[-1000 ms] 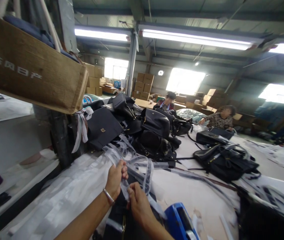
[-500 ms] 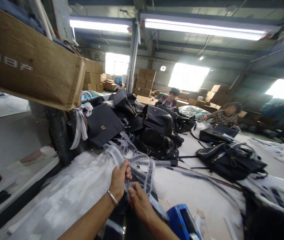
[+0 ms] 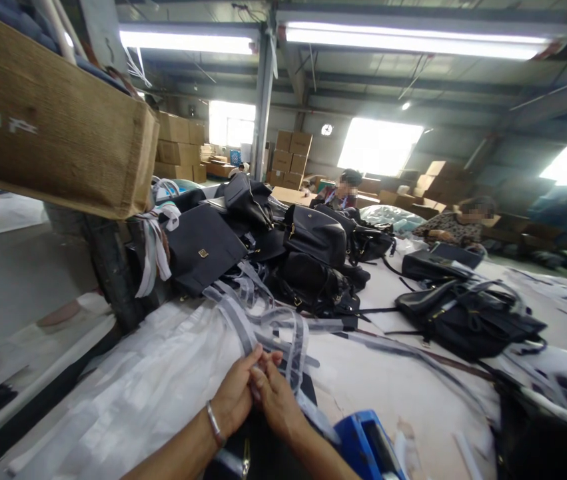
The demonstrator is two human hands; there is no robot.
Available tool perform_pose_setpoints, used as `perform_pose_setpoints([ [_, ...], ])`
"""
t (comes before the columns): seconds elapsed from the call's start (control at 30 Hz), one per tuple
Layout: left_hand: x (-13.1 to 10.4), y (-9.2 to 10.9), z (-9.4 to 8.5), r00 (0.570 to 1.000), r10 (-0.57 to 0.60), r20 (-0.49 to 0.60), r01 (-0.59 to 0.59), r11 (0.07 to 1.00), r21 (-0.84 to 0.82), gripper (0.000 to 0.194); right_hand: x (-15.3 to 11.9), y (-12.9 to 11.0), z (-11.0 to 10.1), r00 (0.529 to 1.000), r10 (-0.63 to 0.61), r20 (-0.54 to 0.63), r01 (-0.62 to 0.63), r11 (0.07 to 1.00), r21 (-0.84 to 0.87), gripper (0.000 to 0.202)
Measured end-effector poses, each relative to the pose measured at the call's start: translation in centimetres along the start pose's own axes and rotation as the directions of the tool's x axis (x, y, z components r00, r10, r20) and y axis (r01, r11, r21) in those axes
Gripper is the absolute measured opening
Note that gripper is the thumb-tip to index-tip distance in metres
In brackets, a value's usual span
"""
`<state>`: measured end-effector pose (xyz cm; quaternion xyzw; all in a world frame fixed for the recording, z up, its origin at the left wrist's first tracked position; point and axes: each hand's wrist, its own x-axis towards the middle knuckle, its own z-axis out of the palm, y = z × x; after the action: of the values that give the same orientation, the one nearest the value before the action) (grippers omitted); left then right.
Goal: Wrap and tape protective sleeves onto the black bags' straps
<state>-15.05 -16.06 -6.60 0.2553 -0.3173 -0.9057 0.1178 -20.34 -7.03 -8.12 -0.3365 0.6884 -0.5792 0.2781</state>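
Observation:
My left hand (image 3: 236,393), with a silver bangle at the wrist, has its fingers closed on a grey strap (image 3: 238,323) wrapped in see-through plastic film. Pressed against it, my right hand (image 3: 277,400) is closed too, at the same place; what lies between its fingers is mostly hidden, though the wrapped strap runs into the grip. Below both hands sits a black bag (image 3: 276,453) with a gold zip, largely covered by my forearms. A second film-wrapped loop (image 3: 299,347) stands up just beyond my right hand.
Black bags (image 3: 316,237) are heaped ahead, and another black bag (image 3: 463,317) lies to the right. A blue tape dispenser-like tool (image 3: 363,443) is by my right forearm. White film sheets (image 3: 128,380) spread at left, under an overhanging brown fabric bag (image 3: 63,127). Two people sit across the table.
Both hands have moved slightly down and drawn closer together, the fingers now overlapping on the strap. The view has shifted a little. Across the table, a co-worker's arm has pulled in.

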Motion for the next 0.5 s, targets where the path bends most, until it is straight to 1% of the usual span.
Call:
perform_pose_setpoints([
  [0.07, 0.0, 1.7, -0.2, 0.999, -0.032, 0.015, 0.032, 0.999, 0.005, 0.025, -0.1, 0.4, -0.1, 0.999, 0.042, -0.018, -0.042, 0.999, -0.004, 0.032],
  [0.1, 0.2, 2.7, -0.3, 1.000, -0.015, 0.010, 0.015, 1.000, -0.002, 0.024, -0.1, 0.7, -0.1, 0.998, 0.059, -0.030, -0.059, 0.998, -0.009, 0.034],
  [0.17, 0.6, 4.4, -0.2, 0.997, 0.076, -0.025, -0.077, 0.997, -0.028, 0.023, -0.2, 1.2, -0.1, 0.996, 0.076, -0.041, -0.076, 0.997, -0.008, 0.038],
  [0.23, 1.0, 5.0, 0.1, 0.980, 0.187, -0.064, -0.189, 0.981, -0.035, 0.021, -0.1, 1.5, 0.0, 0.996, 0.083, -0.041, -0.083, 0.997, 0.004, 0.040],
  [0.3, 1.1, 4.2, 0.4, 0.966, 0.249, -0.074, -0.250, 0.968, -0.005, 0.021, 0.0, 1.6, 0.1, 0.995, 0.094, -0.040, -0.092, 0.995, 0.037, 0.041],
  [0.43, 0.8, 1.6, 0.7, 0.960, 0.272, -0.066, -0.265, 0.959, 0.096, 0.031, 0.1, 1.5, 0.0, 0.991, 0.128, -0.036, -0.123, 0.986, 0.109, 0.046],
  [0.5, 0.8, 1.4, 0.6, 0.943, 0.320, -0.088, -0.304, 0.940, 0.156, 0.033, 0.0, 1.2, -0.3, 0.991, 0.132, -0.032, -0.127, 0.983, 0.132, 0.048],
])
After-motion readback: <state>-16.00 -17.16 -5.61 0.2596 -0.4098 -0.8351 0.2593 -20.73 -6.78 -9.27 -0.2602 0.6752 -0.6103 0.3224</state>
